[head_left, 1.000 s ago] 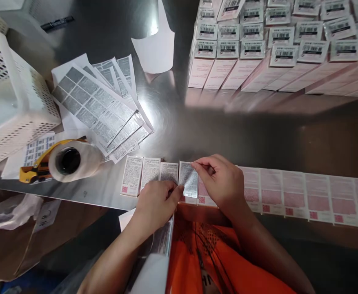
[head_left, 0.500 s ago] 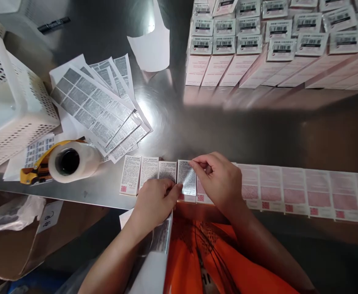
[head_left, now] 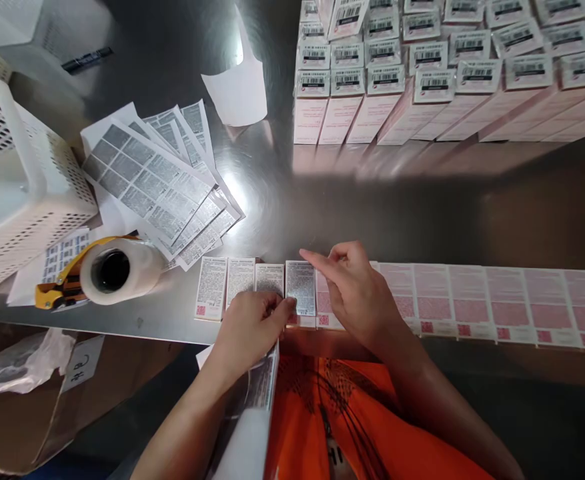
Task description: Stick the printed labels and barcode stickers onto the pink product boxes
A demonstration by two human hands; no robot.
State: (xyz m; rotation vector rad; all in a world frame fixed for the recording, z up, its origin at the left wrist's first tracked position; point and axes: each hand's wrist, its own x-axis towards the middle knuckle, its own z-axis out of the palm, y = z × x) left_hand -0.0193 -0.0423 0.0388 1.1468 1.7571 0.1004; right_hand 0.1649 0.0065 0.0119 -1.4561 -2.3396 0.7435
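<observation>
A row of small flat boxes point(head_left: 465, 297) with pink print lies along the table's front edge. The leftmost boxes carry grey printed labels, such as the end box point(head_left: 211, 287). Another grey label point(head_left: 300, 287) covers most of a box between my hands. My left hand point(head_left: 255, 320) is closed, fingers curled over the neighbouring boxes, its thumb and fingertips at this label's lower left corner. Just right of the label, my right hand point(head_left: 359, 293) hovers over the row. Its index finger points left past the label's upper right corner, and it holds nothing.
Printed label sheets point(head_left: 152, 180) lie fanned at the left beside a white perforated basket point(head_left: 57, 173). A tape roll point(head_left: 122, 270) in a yellow dispenser stands near them. Many upright barcoded boxes point(head_left: 342, 120) fill the back right. A blank paper piece point(head_left: 239, 93) and black marker point(head_left: 87, 60) lie behind.
My right hand has let go of the label's upper right corner and stretched out its index finger. The label lies on the box; my left hand stays at its lower corner.
</observation>
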